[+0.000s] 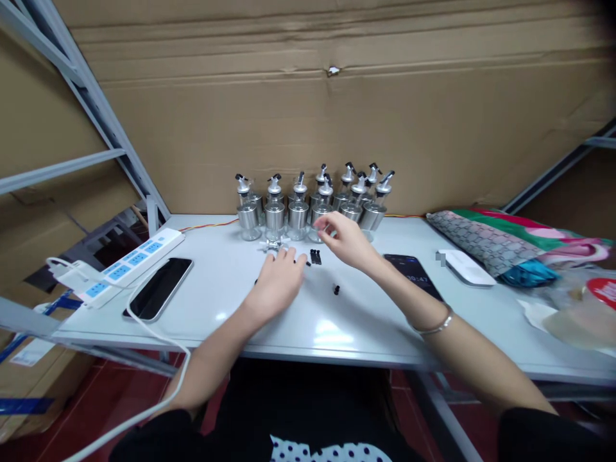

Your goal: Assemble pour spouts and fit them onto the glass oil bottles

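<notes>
My left hand [278, 282] is low over the white table, its back toward me. The thumb and index finger close around a small black part [308, 264], whose end shows beside the thumb; the grip itself is partly hidden. Just beyond the fingertips lie several silver pourer pieces [275, 244]. My right hand [342, 239] hovers in front of the bottles, fingers curved and apart from the thumb, with nothing visible between them. Several black spout pieces [316, 256] lie side by side between my hands. A short black stopper [336, 290] rests nearer to me.
Glass oil bottles [274, 218] with steel sleeves and pourer tops stand along the cardboard wall [192, 128]. A power strip [129, 263] and a phone [161, 289] lie left. Right are another phone [414, 276], a white device [466, 267] and colourful bags [524, 237].
</notes>
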A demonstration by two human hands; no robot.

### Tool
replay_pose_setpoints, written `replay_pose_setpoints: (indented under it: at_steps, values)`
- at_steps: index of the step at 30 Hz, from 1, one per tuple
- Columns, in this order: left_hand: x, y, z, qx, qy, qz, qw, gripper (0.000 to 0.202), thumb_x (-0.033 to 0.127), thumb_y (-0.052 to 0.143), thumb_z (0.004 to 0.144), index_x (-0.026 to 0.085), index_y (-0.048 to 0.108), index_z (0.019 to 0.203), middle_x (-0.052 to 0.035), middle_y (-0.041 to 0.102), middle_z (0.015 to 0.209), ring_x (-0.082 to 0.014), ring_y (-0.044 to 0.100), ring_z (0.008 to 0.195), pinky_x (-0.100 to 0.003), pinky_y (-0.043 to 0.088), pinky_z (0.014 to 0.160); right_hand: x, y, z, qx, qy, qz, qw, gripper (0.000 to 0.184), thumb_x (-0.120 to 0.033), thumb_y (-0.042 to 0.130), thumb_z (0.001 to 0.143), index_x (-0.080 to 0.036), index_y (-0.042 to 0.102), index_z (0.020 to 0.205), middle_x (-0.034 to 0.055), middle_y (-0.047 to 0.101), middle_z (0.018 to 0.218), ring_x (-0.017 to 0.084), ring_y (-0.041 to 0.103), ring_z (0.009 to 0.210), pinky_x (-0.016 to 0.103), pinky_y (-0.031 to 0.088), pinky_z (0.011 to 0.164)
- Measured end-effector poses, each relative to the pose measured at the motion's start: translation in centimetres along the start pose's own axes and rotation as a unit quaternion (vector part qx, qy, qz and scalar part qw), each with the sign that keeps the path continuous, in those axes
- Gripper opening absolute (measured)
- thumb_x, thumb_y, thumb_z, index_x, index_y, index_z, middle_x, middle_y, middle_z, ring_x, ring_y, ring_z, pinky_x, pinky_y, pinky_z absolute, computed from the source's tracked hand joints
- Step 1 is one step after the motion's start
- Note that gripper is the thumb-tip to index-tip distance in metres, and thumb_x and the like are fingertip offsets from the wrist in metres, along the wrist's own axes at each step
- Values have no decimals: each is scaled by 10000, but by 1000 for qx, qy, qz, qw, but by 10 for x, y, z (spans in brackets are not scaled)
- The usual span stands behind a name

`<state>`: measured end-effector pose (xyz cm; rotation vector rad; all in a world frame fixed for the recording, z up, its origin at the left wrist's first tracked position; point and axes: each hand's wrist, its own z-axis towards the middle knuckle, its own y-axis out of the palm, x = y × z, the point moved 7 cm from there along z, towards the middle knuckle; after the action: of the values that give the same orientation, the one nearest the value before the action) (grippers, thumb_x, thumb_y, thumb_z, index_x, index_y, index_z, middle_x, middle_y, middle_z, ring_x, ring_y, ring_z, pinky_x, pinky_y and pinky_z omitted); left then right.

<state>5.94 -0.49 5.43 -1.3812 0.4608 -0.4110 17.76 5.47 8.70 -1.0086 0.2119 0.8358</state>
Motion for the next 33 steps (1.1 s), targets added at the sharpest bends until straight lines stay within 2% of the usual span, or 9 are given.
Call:
replay_pose_setpoints:
  at_steps: [2, 4, 10, 13, 16, 19, 23, 27, 33]
  values:
    - [-13, 6, 9, -29, -5, 22, 999, 286, 228, 465, 881, 155, 521, 1152, -148, 568, 1142, -296, 554, 1050, -413, 443, 851, -1, 5, -10, -40, 7, -27, 999, 119, -131, 486, 766, -183, 579, 818, 43, 588, 813, 154, 542, 679, 290, 423, 653]
    - [-23, 14, 16, -46, -14, 40, 998, 282, 224, 480, 869, 144, 535, 1133, -155, 587, 1126, -299, 578, 1022, -412, 449, 837, -1, 7, -18, -52, 24, -32, 998, 114, -142, 480, 780, -183, 583, 804, 38, 611, 765, 159, 548, 665, 280, 408, 635]
    - [-32, 36, 27, -39, -3, -2, 999, 223, 225, 487, 851, 138, 587, 1032, -123, 645, 1011, -257, 623, 928, -345, 470, 762, -7, 1, -33, -15, 16, -44, 999, 141, -215, 465, 823, -185, 599, 791, 46, 638, 740, 171, 566, 669, 276, 399, 626]
    - [-33, 39, 26, -30, -6, -28, 999, 218, 241, 495, 848, 149, 594, 1018, -106, 648, 1002, -237, 624, 912, -319, 462, 756, -1, -6, -36, -2, 32, -35, 999, 153, -239, 472, 830, -184, 612, 804, 42, 646, 726, 168, 572, 653, 274, 410, 616]
    - [-34, 38, 26, -16, -4, -65, 998, 265, 347, 506, 860, 166, 595, 1031, -84, 653, 979, -230, 618, 904, -307, 456, 751, 6, -11, -36, 5, 52, -41, 998, 150, -252, 488, 824, -183, 619, 802, 39, 646, 705, 168, 574, 636, 279, 418, 617]
    - [-47, 31, 30, 42, -39, -111, 992, 315, 424, 480, 876, 180, 582, 1047, -58, 649, 965, -208, 607, 881, -298, 448, 750, 11, -13, -35, 12, 64, -38, 997, 144, -254, 496, 820, -185, 620, 797, 36, 645, 693, 167, 574, 627, 280, 417, 611]
    - [-74, 24, 34, 123, -97, -115, 981, 235, 326, 466, 886, 178, 585, 1024, -56, 621, 999, -201, 561, 965, -293, 431, 777, 15, -15, -35, 23, 73, -32, 997, 143, -251, 498, 814, -185, 622, 789, 38, 645, 690, 171, 576, 633, 281, 412, 606]
    - [-86, 33, 40, 115, -99, -62, 986, 246, 343, 489, 872, 161, 626, 964, -92, 596, 1022, -253, 492, 1042, -348, 406, 828, 17, -14, -35, 21, 70, -29, 997, 147, -256, 496, 816, -185, 621, 788, 34, 642, 686, 168, 568, 626, 280, 406, 608]
    - [-83, 45, 44, 86, -75, -52, 992, 175, 273, 494, 857, 167, 633, 853, -86, 607, 957, -245, 482, 991, -356, 374, 796, 19, -10, -35, -1, 69, -41, 997, 144, -257, 495, 823, -192, 616, 777, 24, 628, 667, 162, 558, 618, 275, 395, 613]
